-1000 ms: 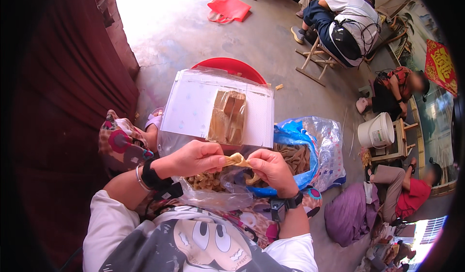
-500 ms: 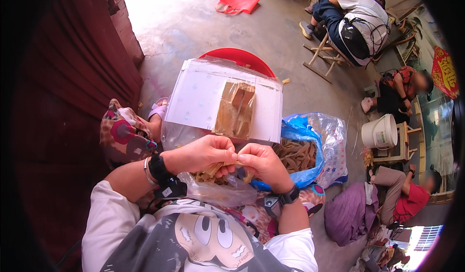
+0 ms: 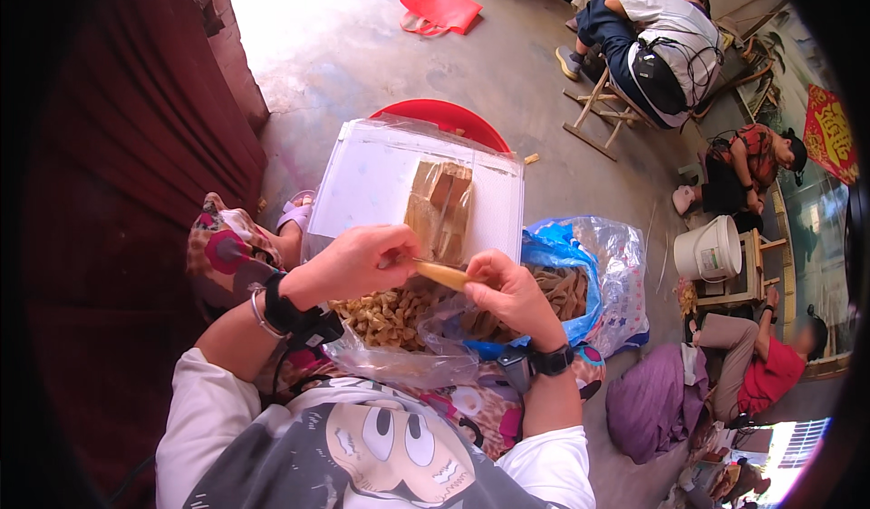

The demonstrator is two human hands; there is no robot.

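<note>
A flat tan strip (image 3: pixel 441 275) stretches between my two hands over my lap. My left hand (image 3: pixel 356 260) pinches its left end, and my right hand (image 3: pixel 512 293) grips its right end between thumb and fingers. Below them, many small yellowish, twisted-looking pieces (image 3: pixel 381 317) lie in a clear plastic bag (image 3: pixel 399 362). To the right, a blue plastic bag (image 3: pixel 591 302) holds brown strips (image 3: pixel 566 291). Just beyond my hands, a brown block wrapped in clear film (image 3: pixel 441 208) rests on a white board (image 3: pixel 356 187).
Under the board shows a red round basin (image 3: pixel 471 121). A red tote bag (image 3: pixel 441 9) lies on the far floor. At right are a white bucket (image 3: pixel 707 248), wooden stools and several seated people. A dark red curtain (image 3: pixel 149 146) hangs at left.
My hands have moved apart, my left hand rising slightly. The strip, bunched at my fingertips before, is now stretched between them. The yellowish pieces below show more fully.
</note>
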